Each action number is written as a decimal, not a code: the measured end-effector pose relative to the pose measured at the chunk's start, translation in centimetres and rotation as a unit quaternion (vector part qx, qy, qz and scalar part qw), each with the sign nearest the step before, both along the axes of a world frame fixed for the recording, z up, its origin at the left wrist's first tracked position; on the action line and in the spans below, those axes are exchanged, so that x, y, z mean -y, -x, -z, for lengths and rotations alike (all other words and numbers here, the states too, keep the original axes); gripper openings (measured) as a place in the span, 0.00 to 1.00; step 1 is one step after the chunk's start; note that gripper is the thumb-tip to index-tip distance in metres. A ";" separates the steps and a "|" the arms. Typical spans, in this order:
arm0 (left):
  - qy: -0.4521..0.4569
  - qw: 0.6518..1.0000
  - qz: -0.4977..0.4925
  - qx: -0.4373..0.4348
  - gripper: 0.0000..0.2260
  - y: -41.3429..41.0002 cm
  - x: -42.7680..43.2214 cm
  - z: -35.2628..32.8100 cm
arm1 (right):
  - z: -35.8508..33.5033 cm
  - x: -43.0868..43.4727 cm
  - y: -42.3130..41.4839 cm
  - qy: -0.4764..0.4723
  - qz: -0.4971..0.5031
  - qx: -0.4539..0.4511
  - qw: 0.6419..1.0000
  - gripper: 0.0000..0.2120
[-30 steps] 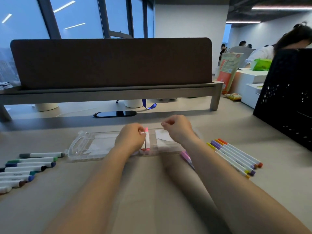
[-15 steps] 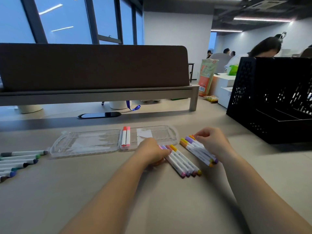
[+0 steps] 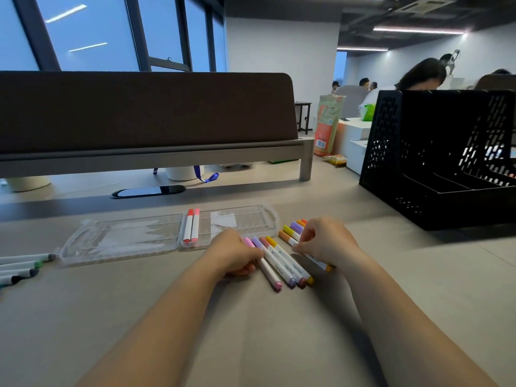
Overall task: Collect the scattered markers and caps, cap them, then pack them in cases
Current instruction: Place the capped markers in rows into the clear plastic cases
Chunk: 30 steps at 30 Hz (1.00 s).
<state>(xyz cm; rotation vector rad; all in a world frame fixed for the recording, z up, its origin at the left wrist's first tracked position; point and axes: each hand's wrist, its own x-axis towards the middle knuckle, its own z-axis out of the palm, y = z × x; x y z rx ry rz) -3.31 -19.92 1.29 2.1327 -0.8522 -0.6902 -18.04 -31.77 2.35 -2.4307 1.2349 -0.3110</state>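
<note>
The smooth matte desk (image 3: 251,344) is the largest thing before me, with a black perforated rack (image 3: 435,163) far to the right. The clear plastic case (image 3: 125,238) lies open and flat across the far middle. It is glossy, with shallow ribs, and two markers (image 3: 191,227) with red and pink caps sit side by side in it.

Just near the case's right end lies a row of four capped markers (image 3: 282,263): slim white barrels with pink, purple, red and yellow ends. A second bunch (image 3: 293,230) lies just to its right. Darker capped markers (image 3: 22,266) wait at the far left edge.

My left hand (image 3: 234,255) is curled against the row's pink marker; I cannot tell whether it really grips it. My right hand (image 3: 326,241) is curled over the second bunch, fingertips pinching the barrels.

These round, slick barrels will likely roll, so I should square each bunch against the desk. Then I should lift them level and lay them parallel to the two already in the case.
</note>
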 end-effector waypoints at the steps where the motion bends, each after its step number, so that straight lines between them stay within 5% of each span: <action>1: 0.001 1.000 0.000 -0.001 0.08 0.0 0.0 0.0 | -0.1 -0.2 -0.1 0.005 -0.002 -0.010 1.000 0.09; 12: 0.003 1.000 -0.003 0.006 0.09 -0.3 0.3 0.4 | 0.2 -0.6 -0.7 0.037 0.007 -0.030 0.999 0.09; 20: -0.053 0.972 0.014 0.227 0.14 1.0 0.3 0.3 | 0.4 -0.4 -0.7 0.053 0.001 -0.031 0.998 0.08; 30: -0.022 0.991 -0.004 0.132 0.18 0.0 0.5 0.5 | 0.4 -0.1 -0.5 0.038 -0.008 -0.020 0.999 0.08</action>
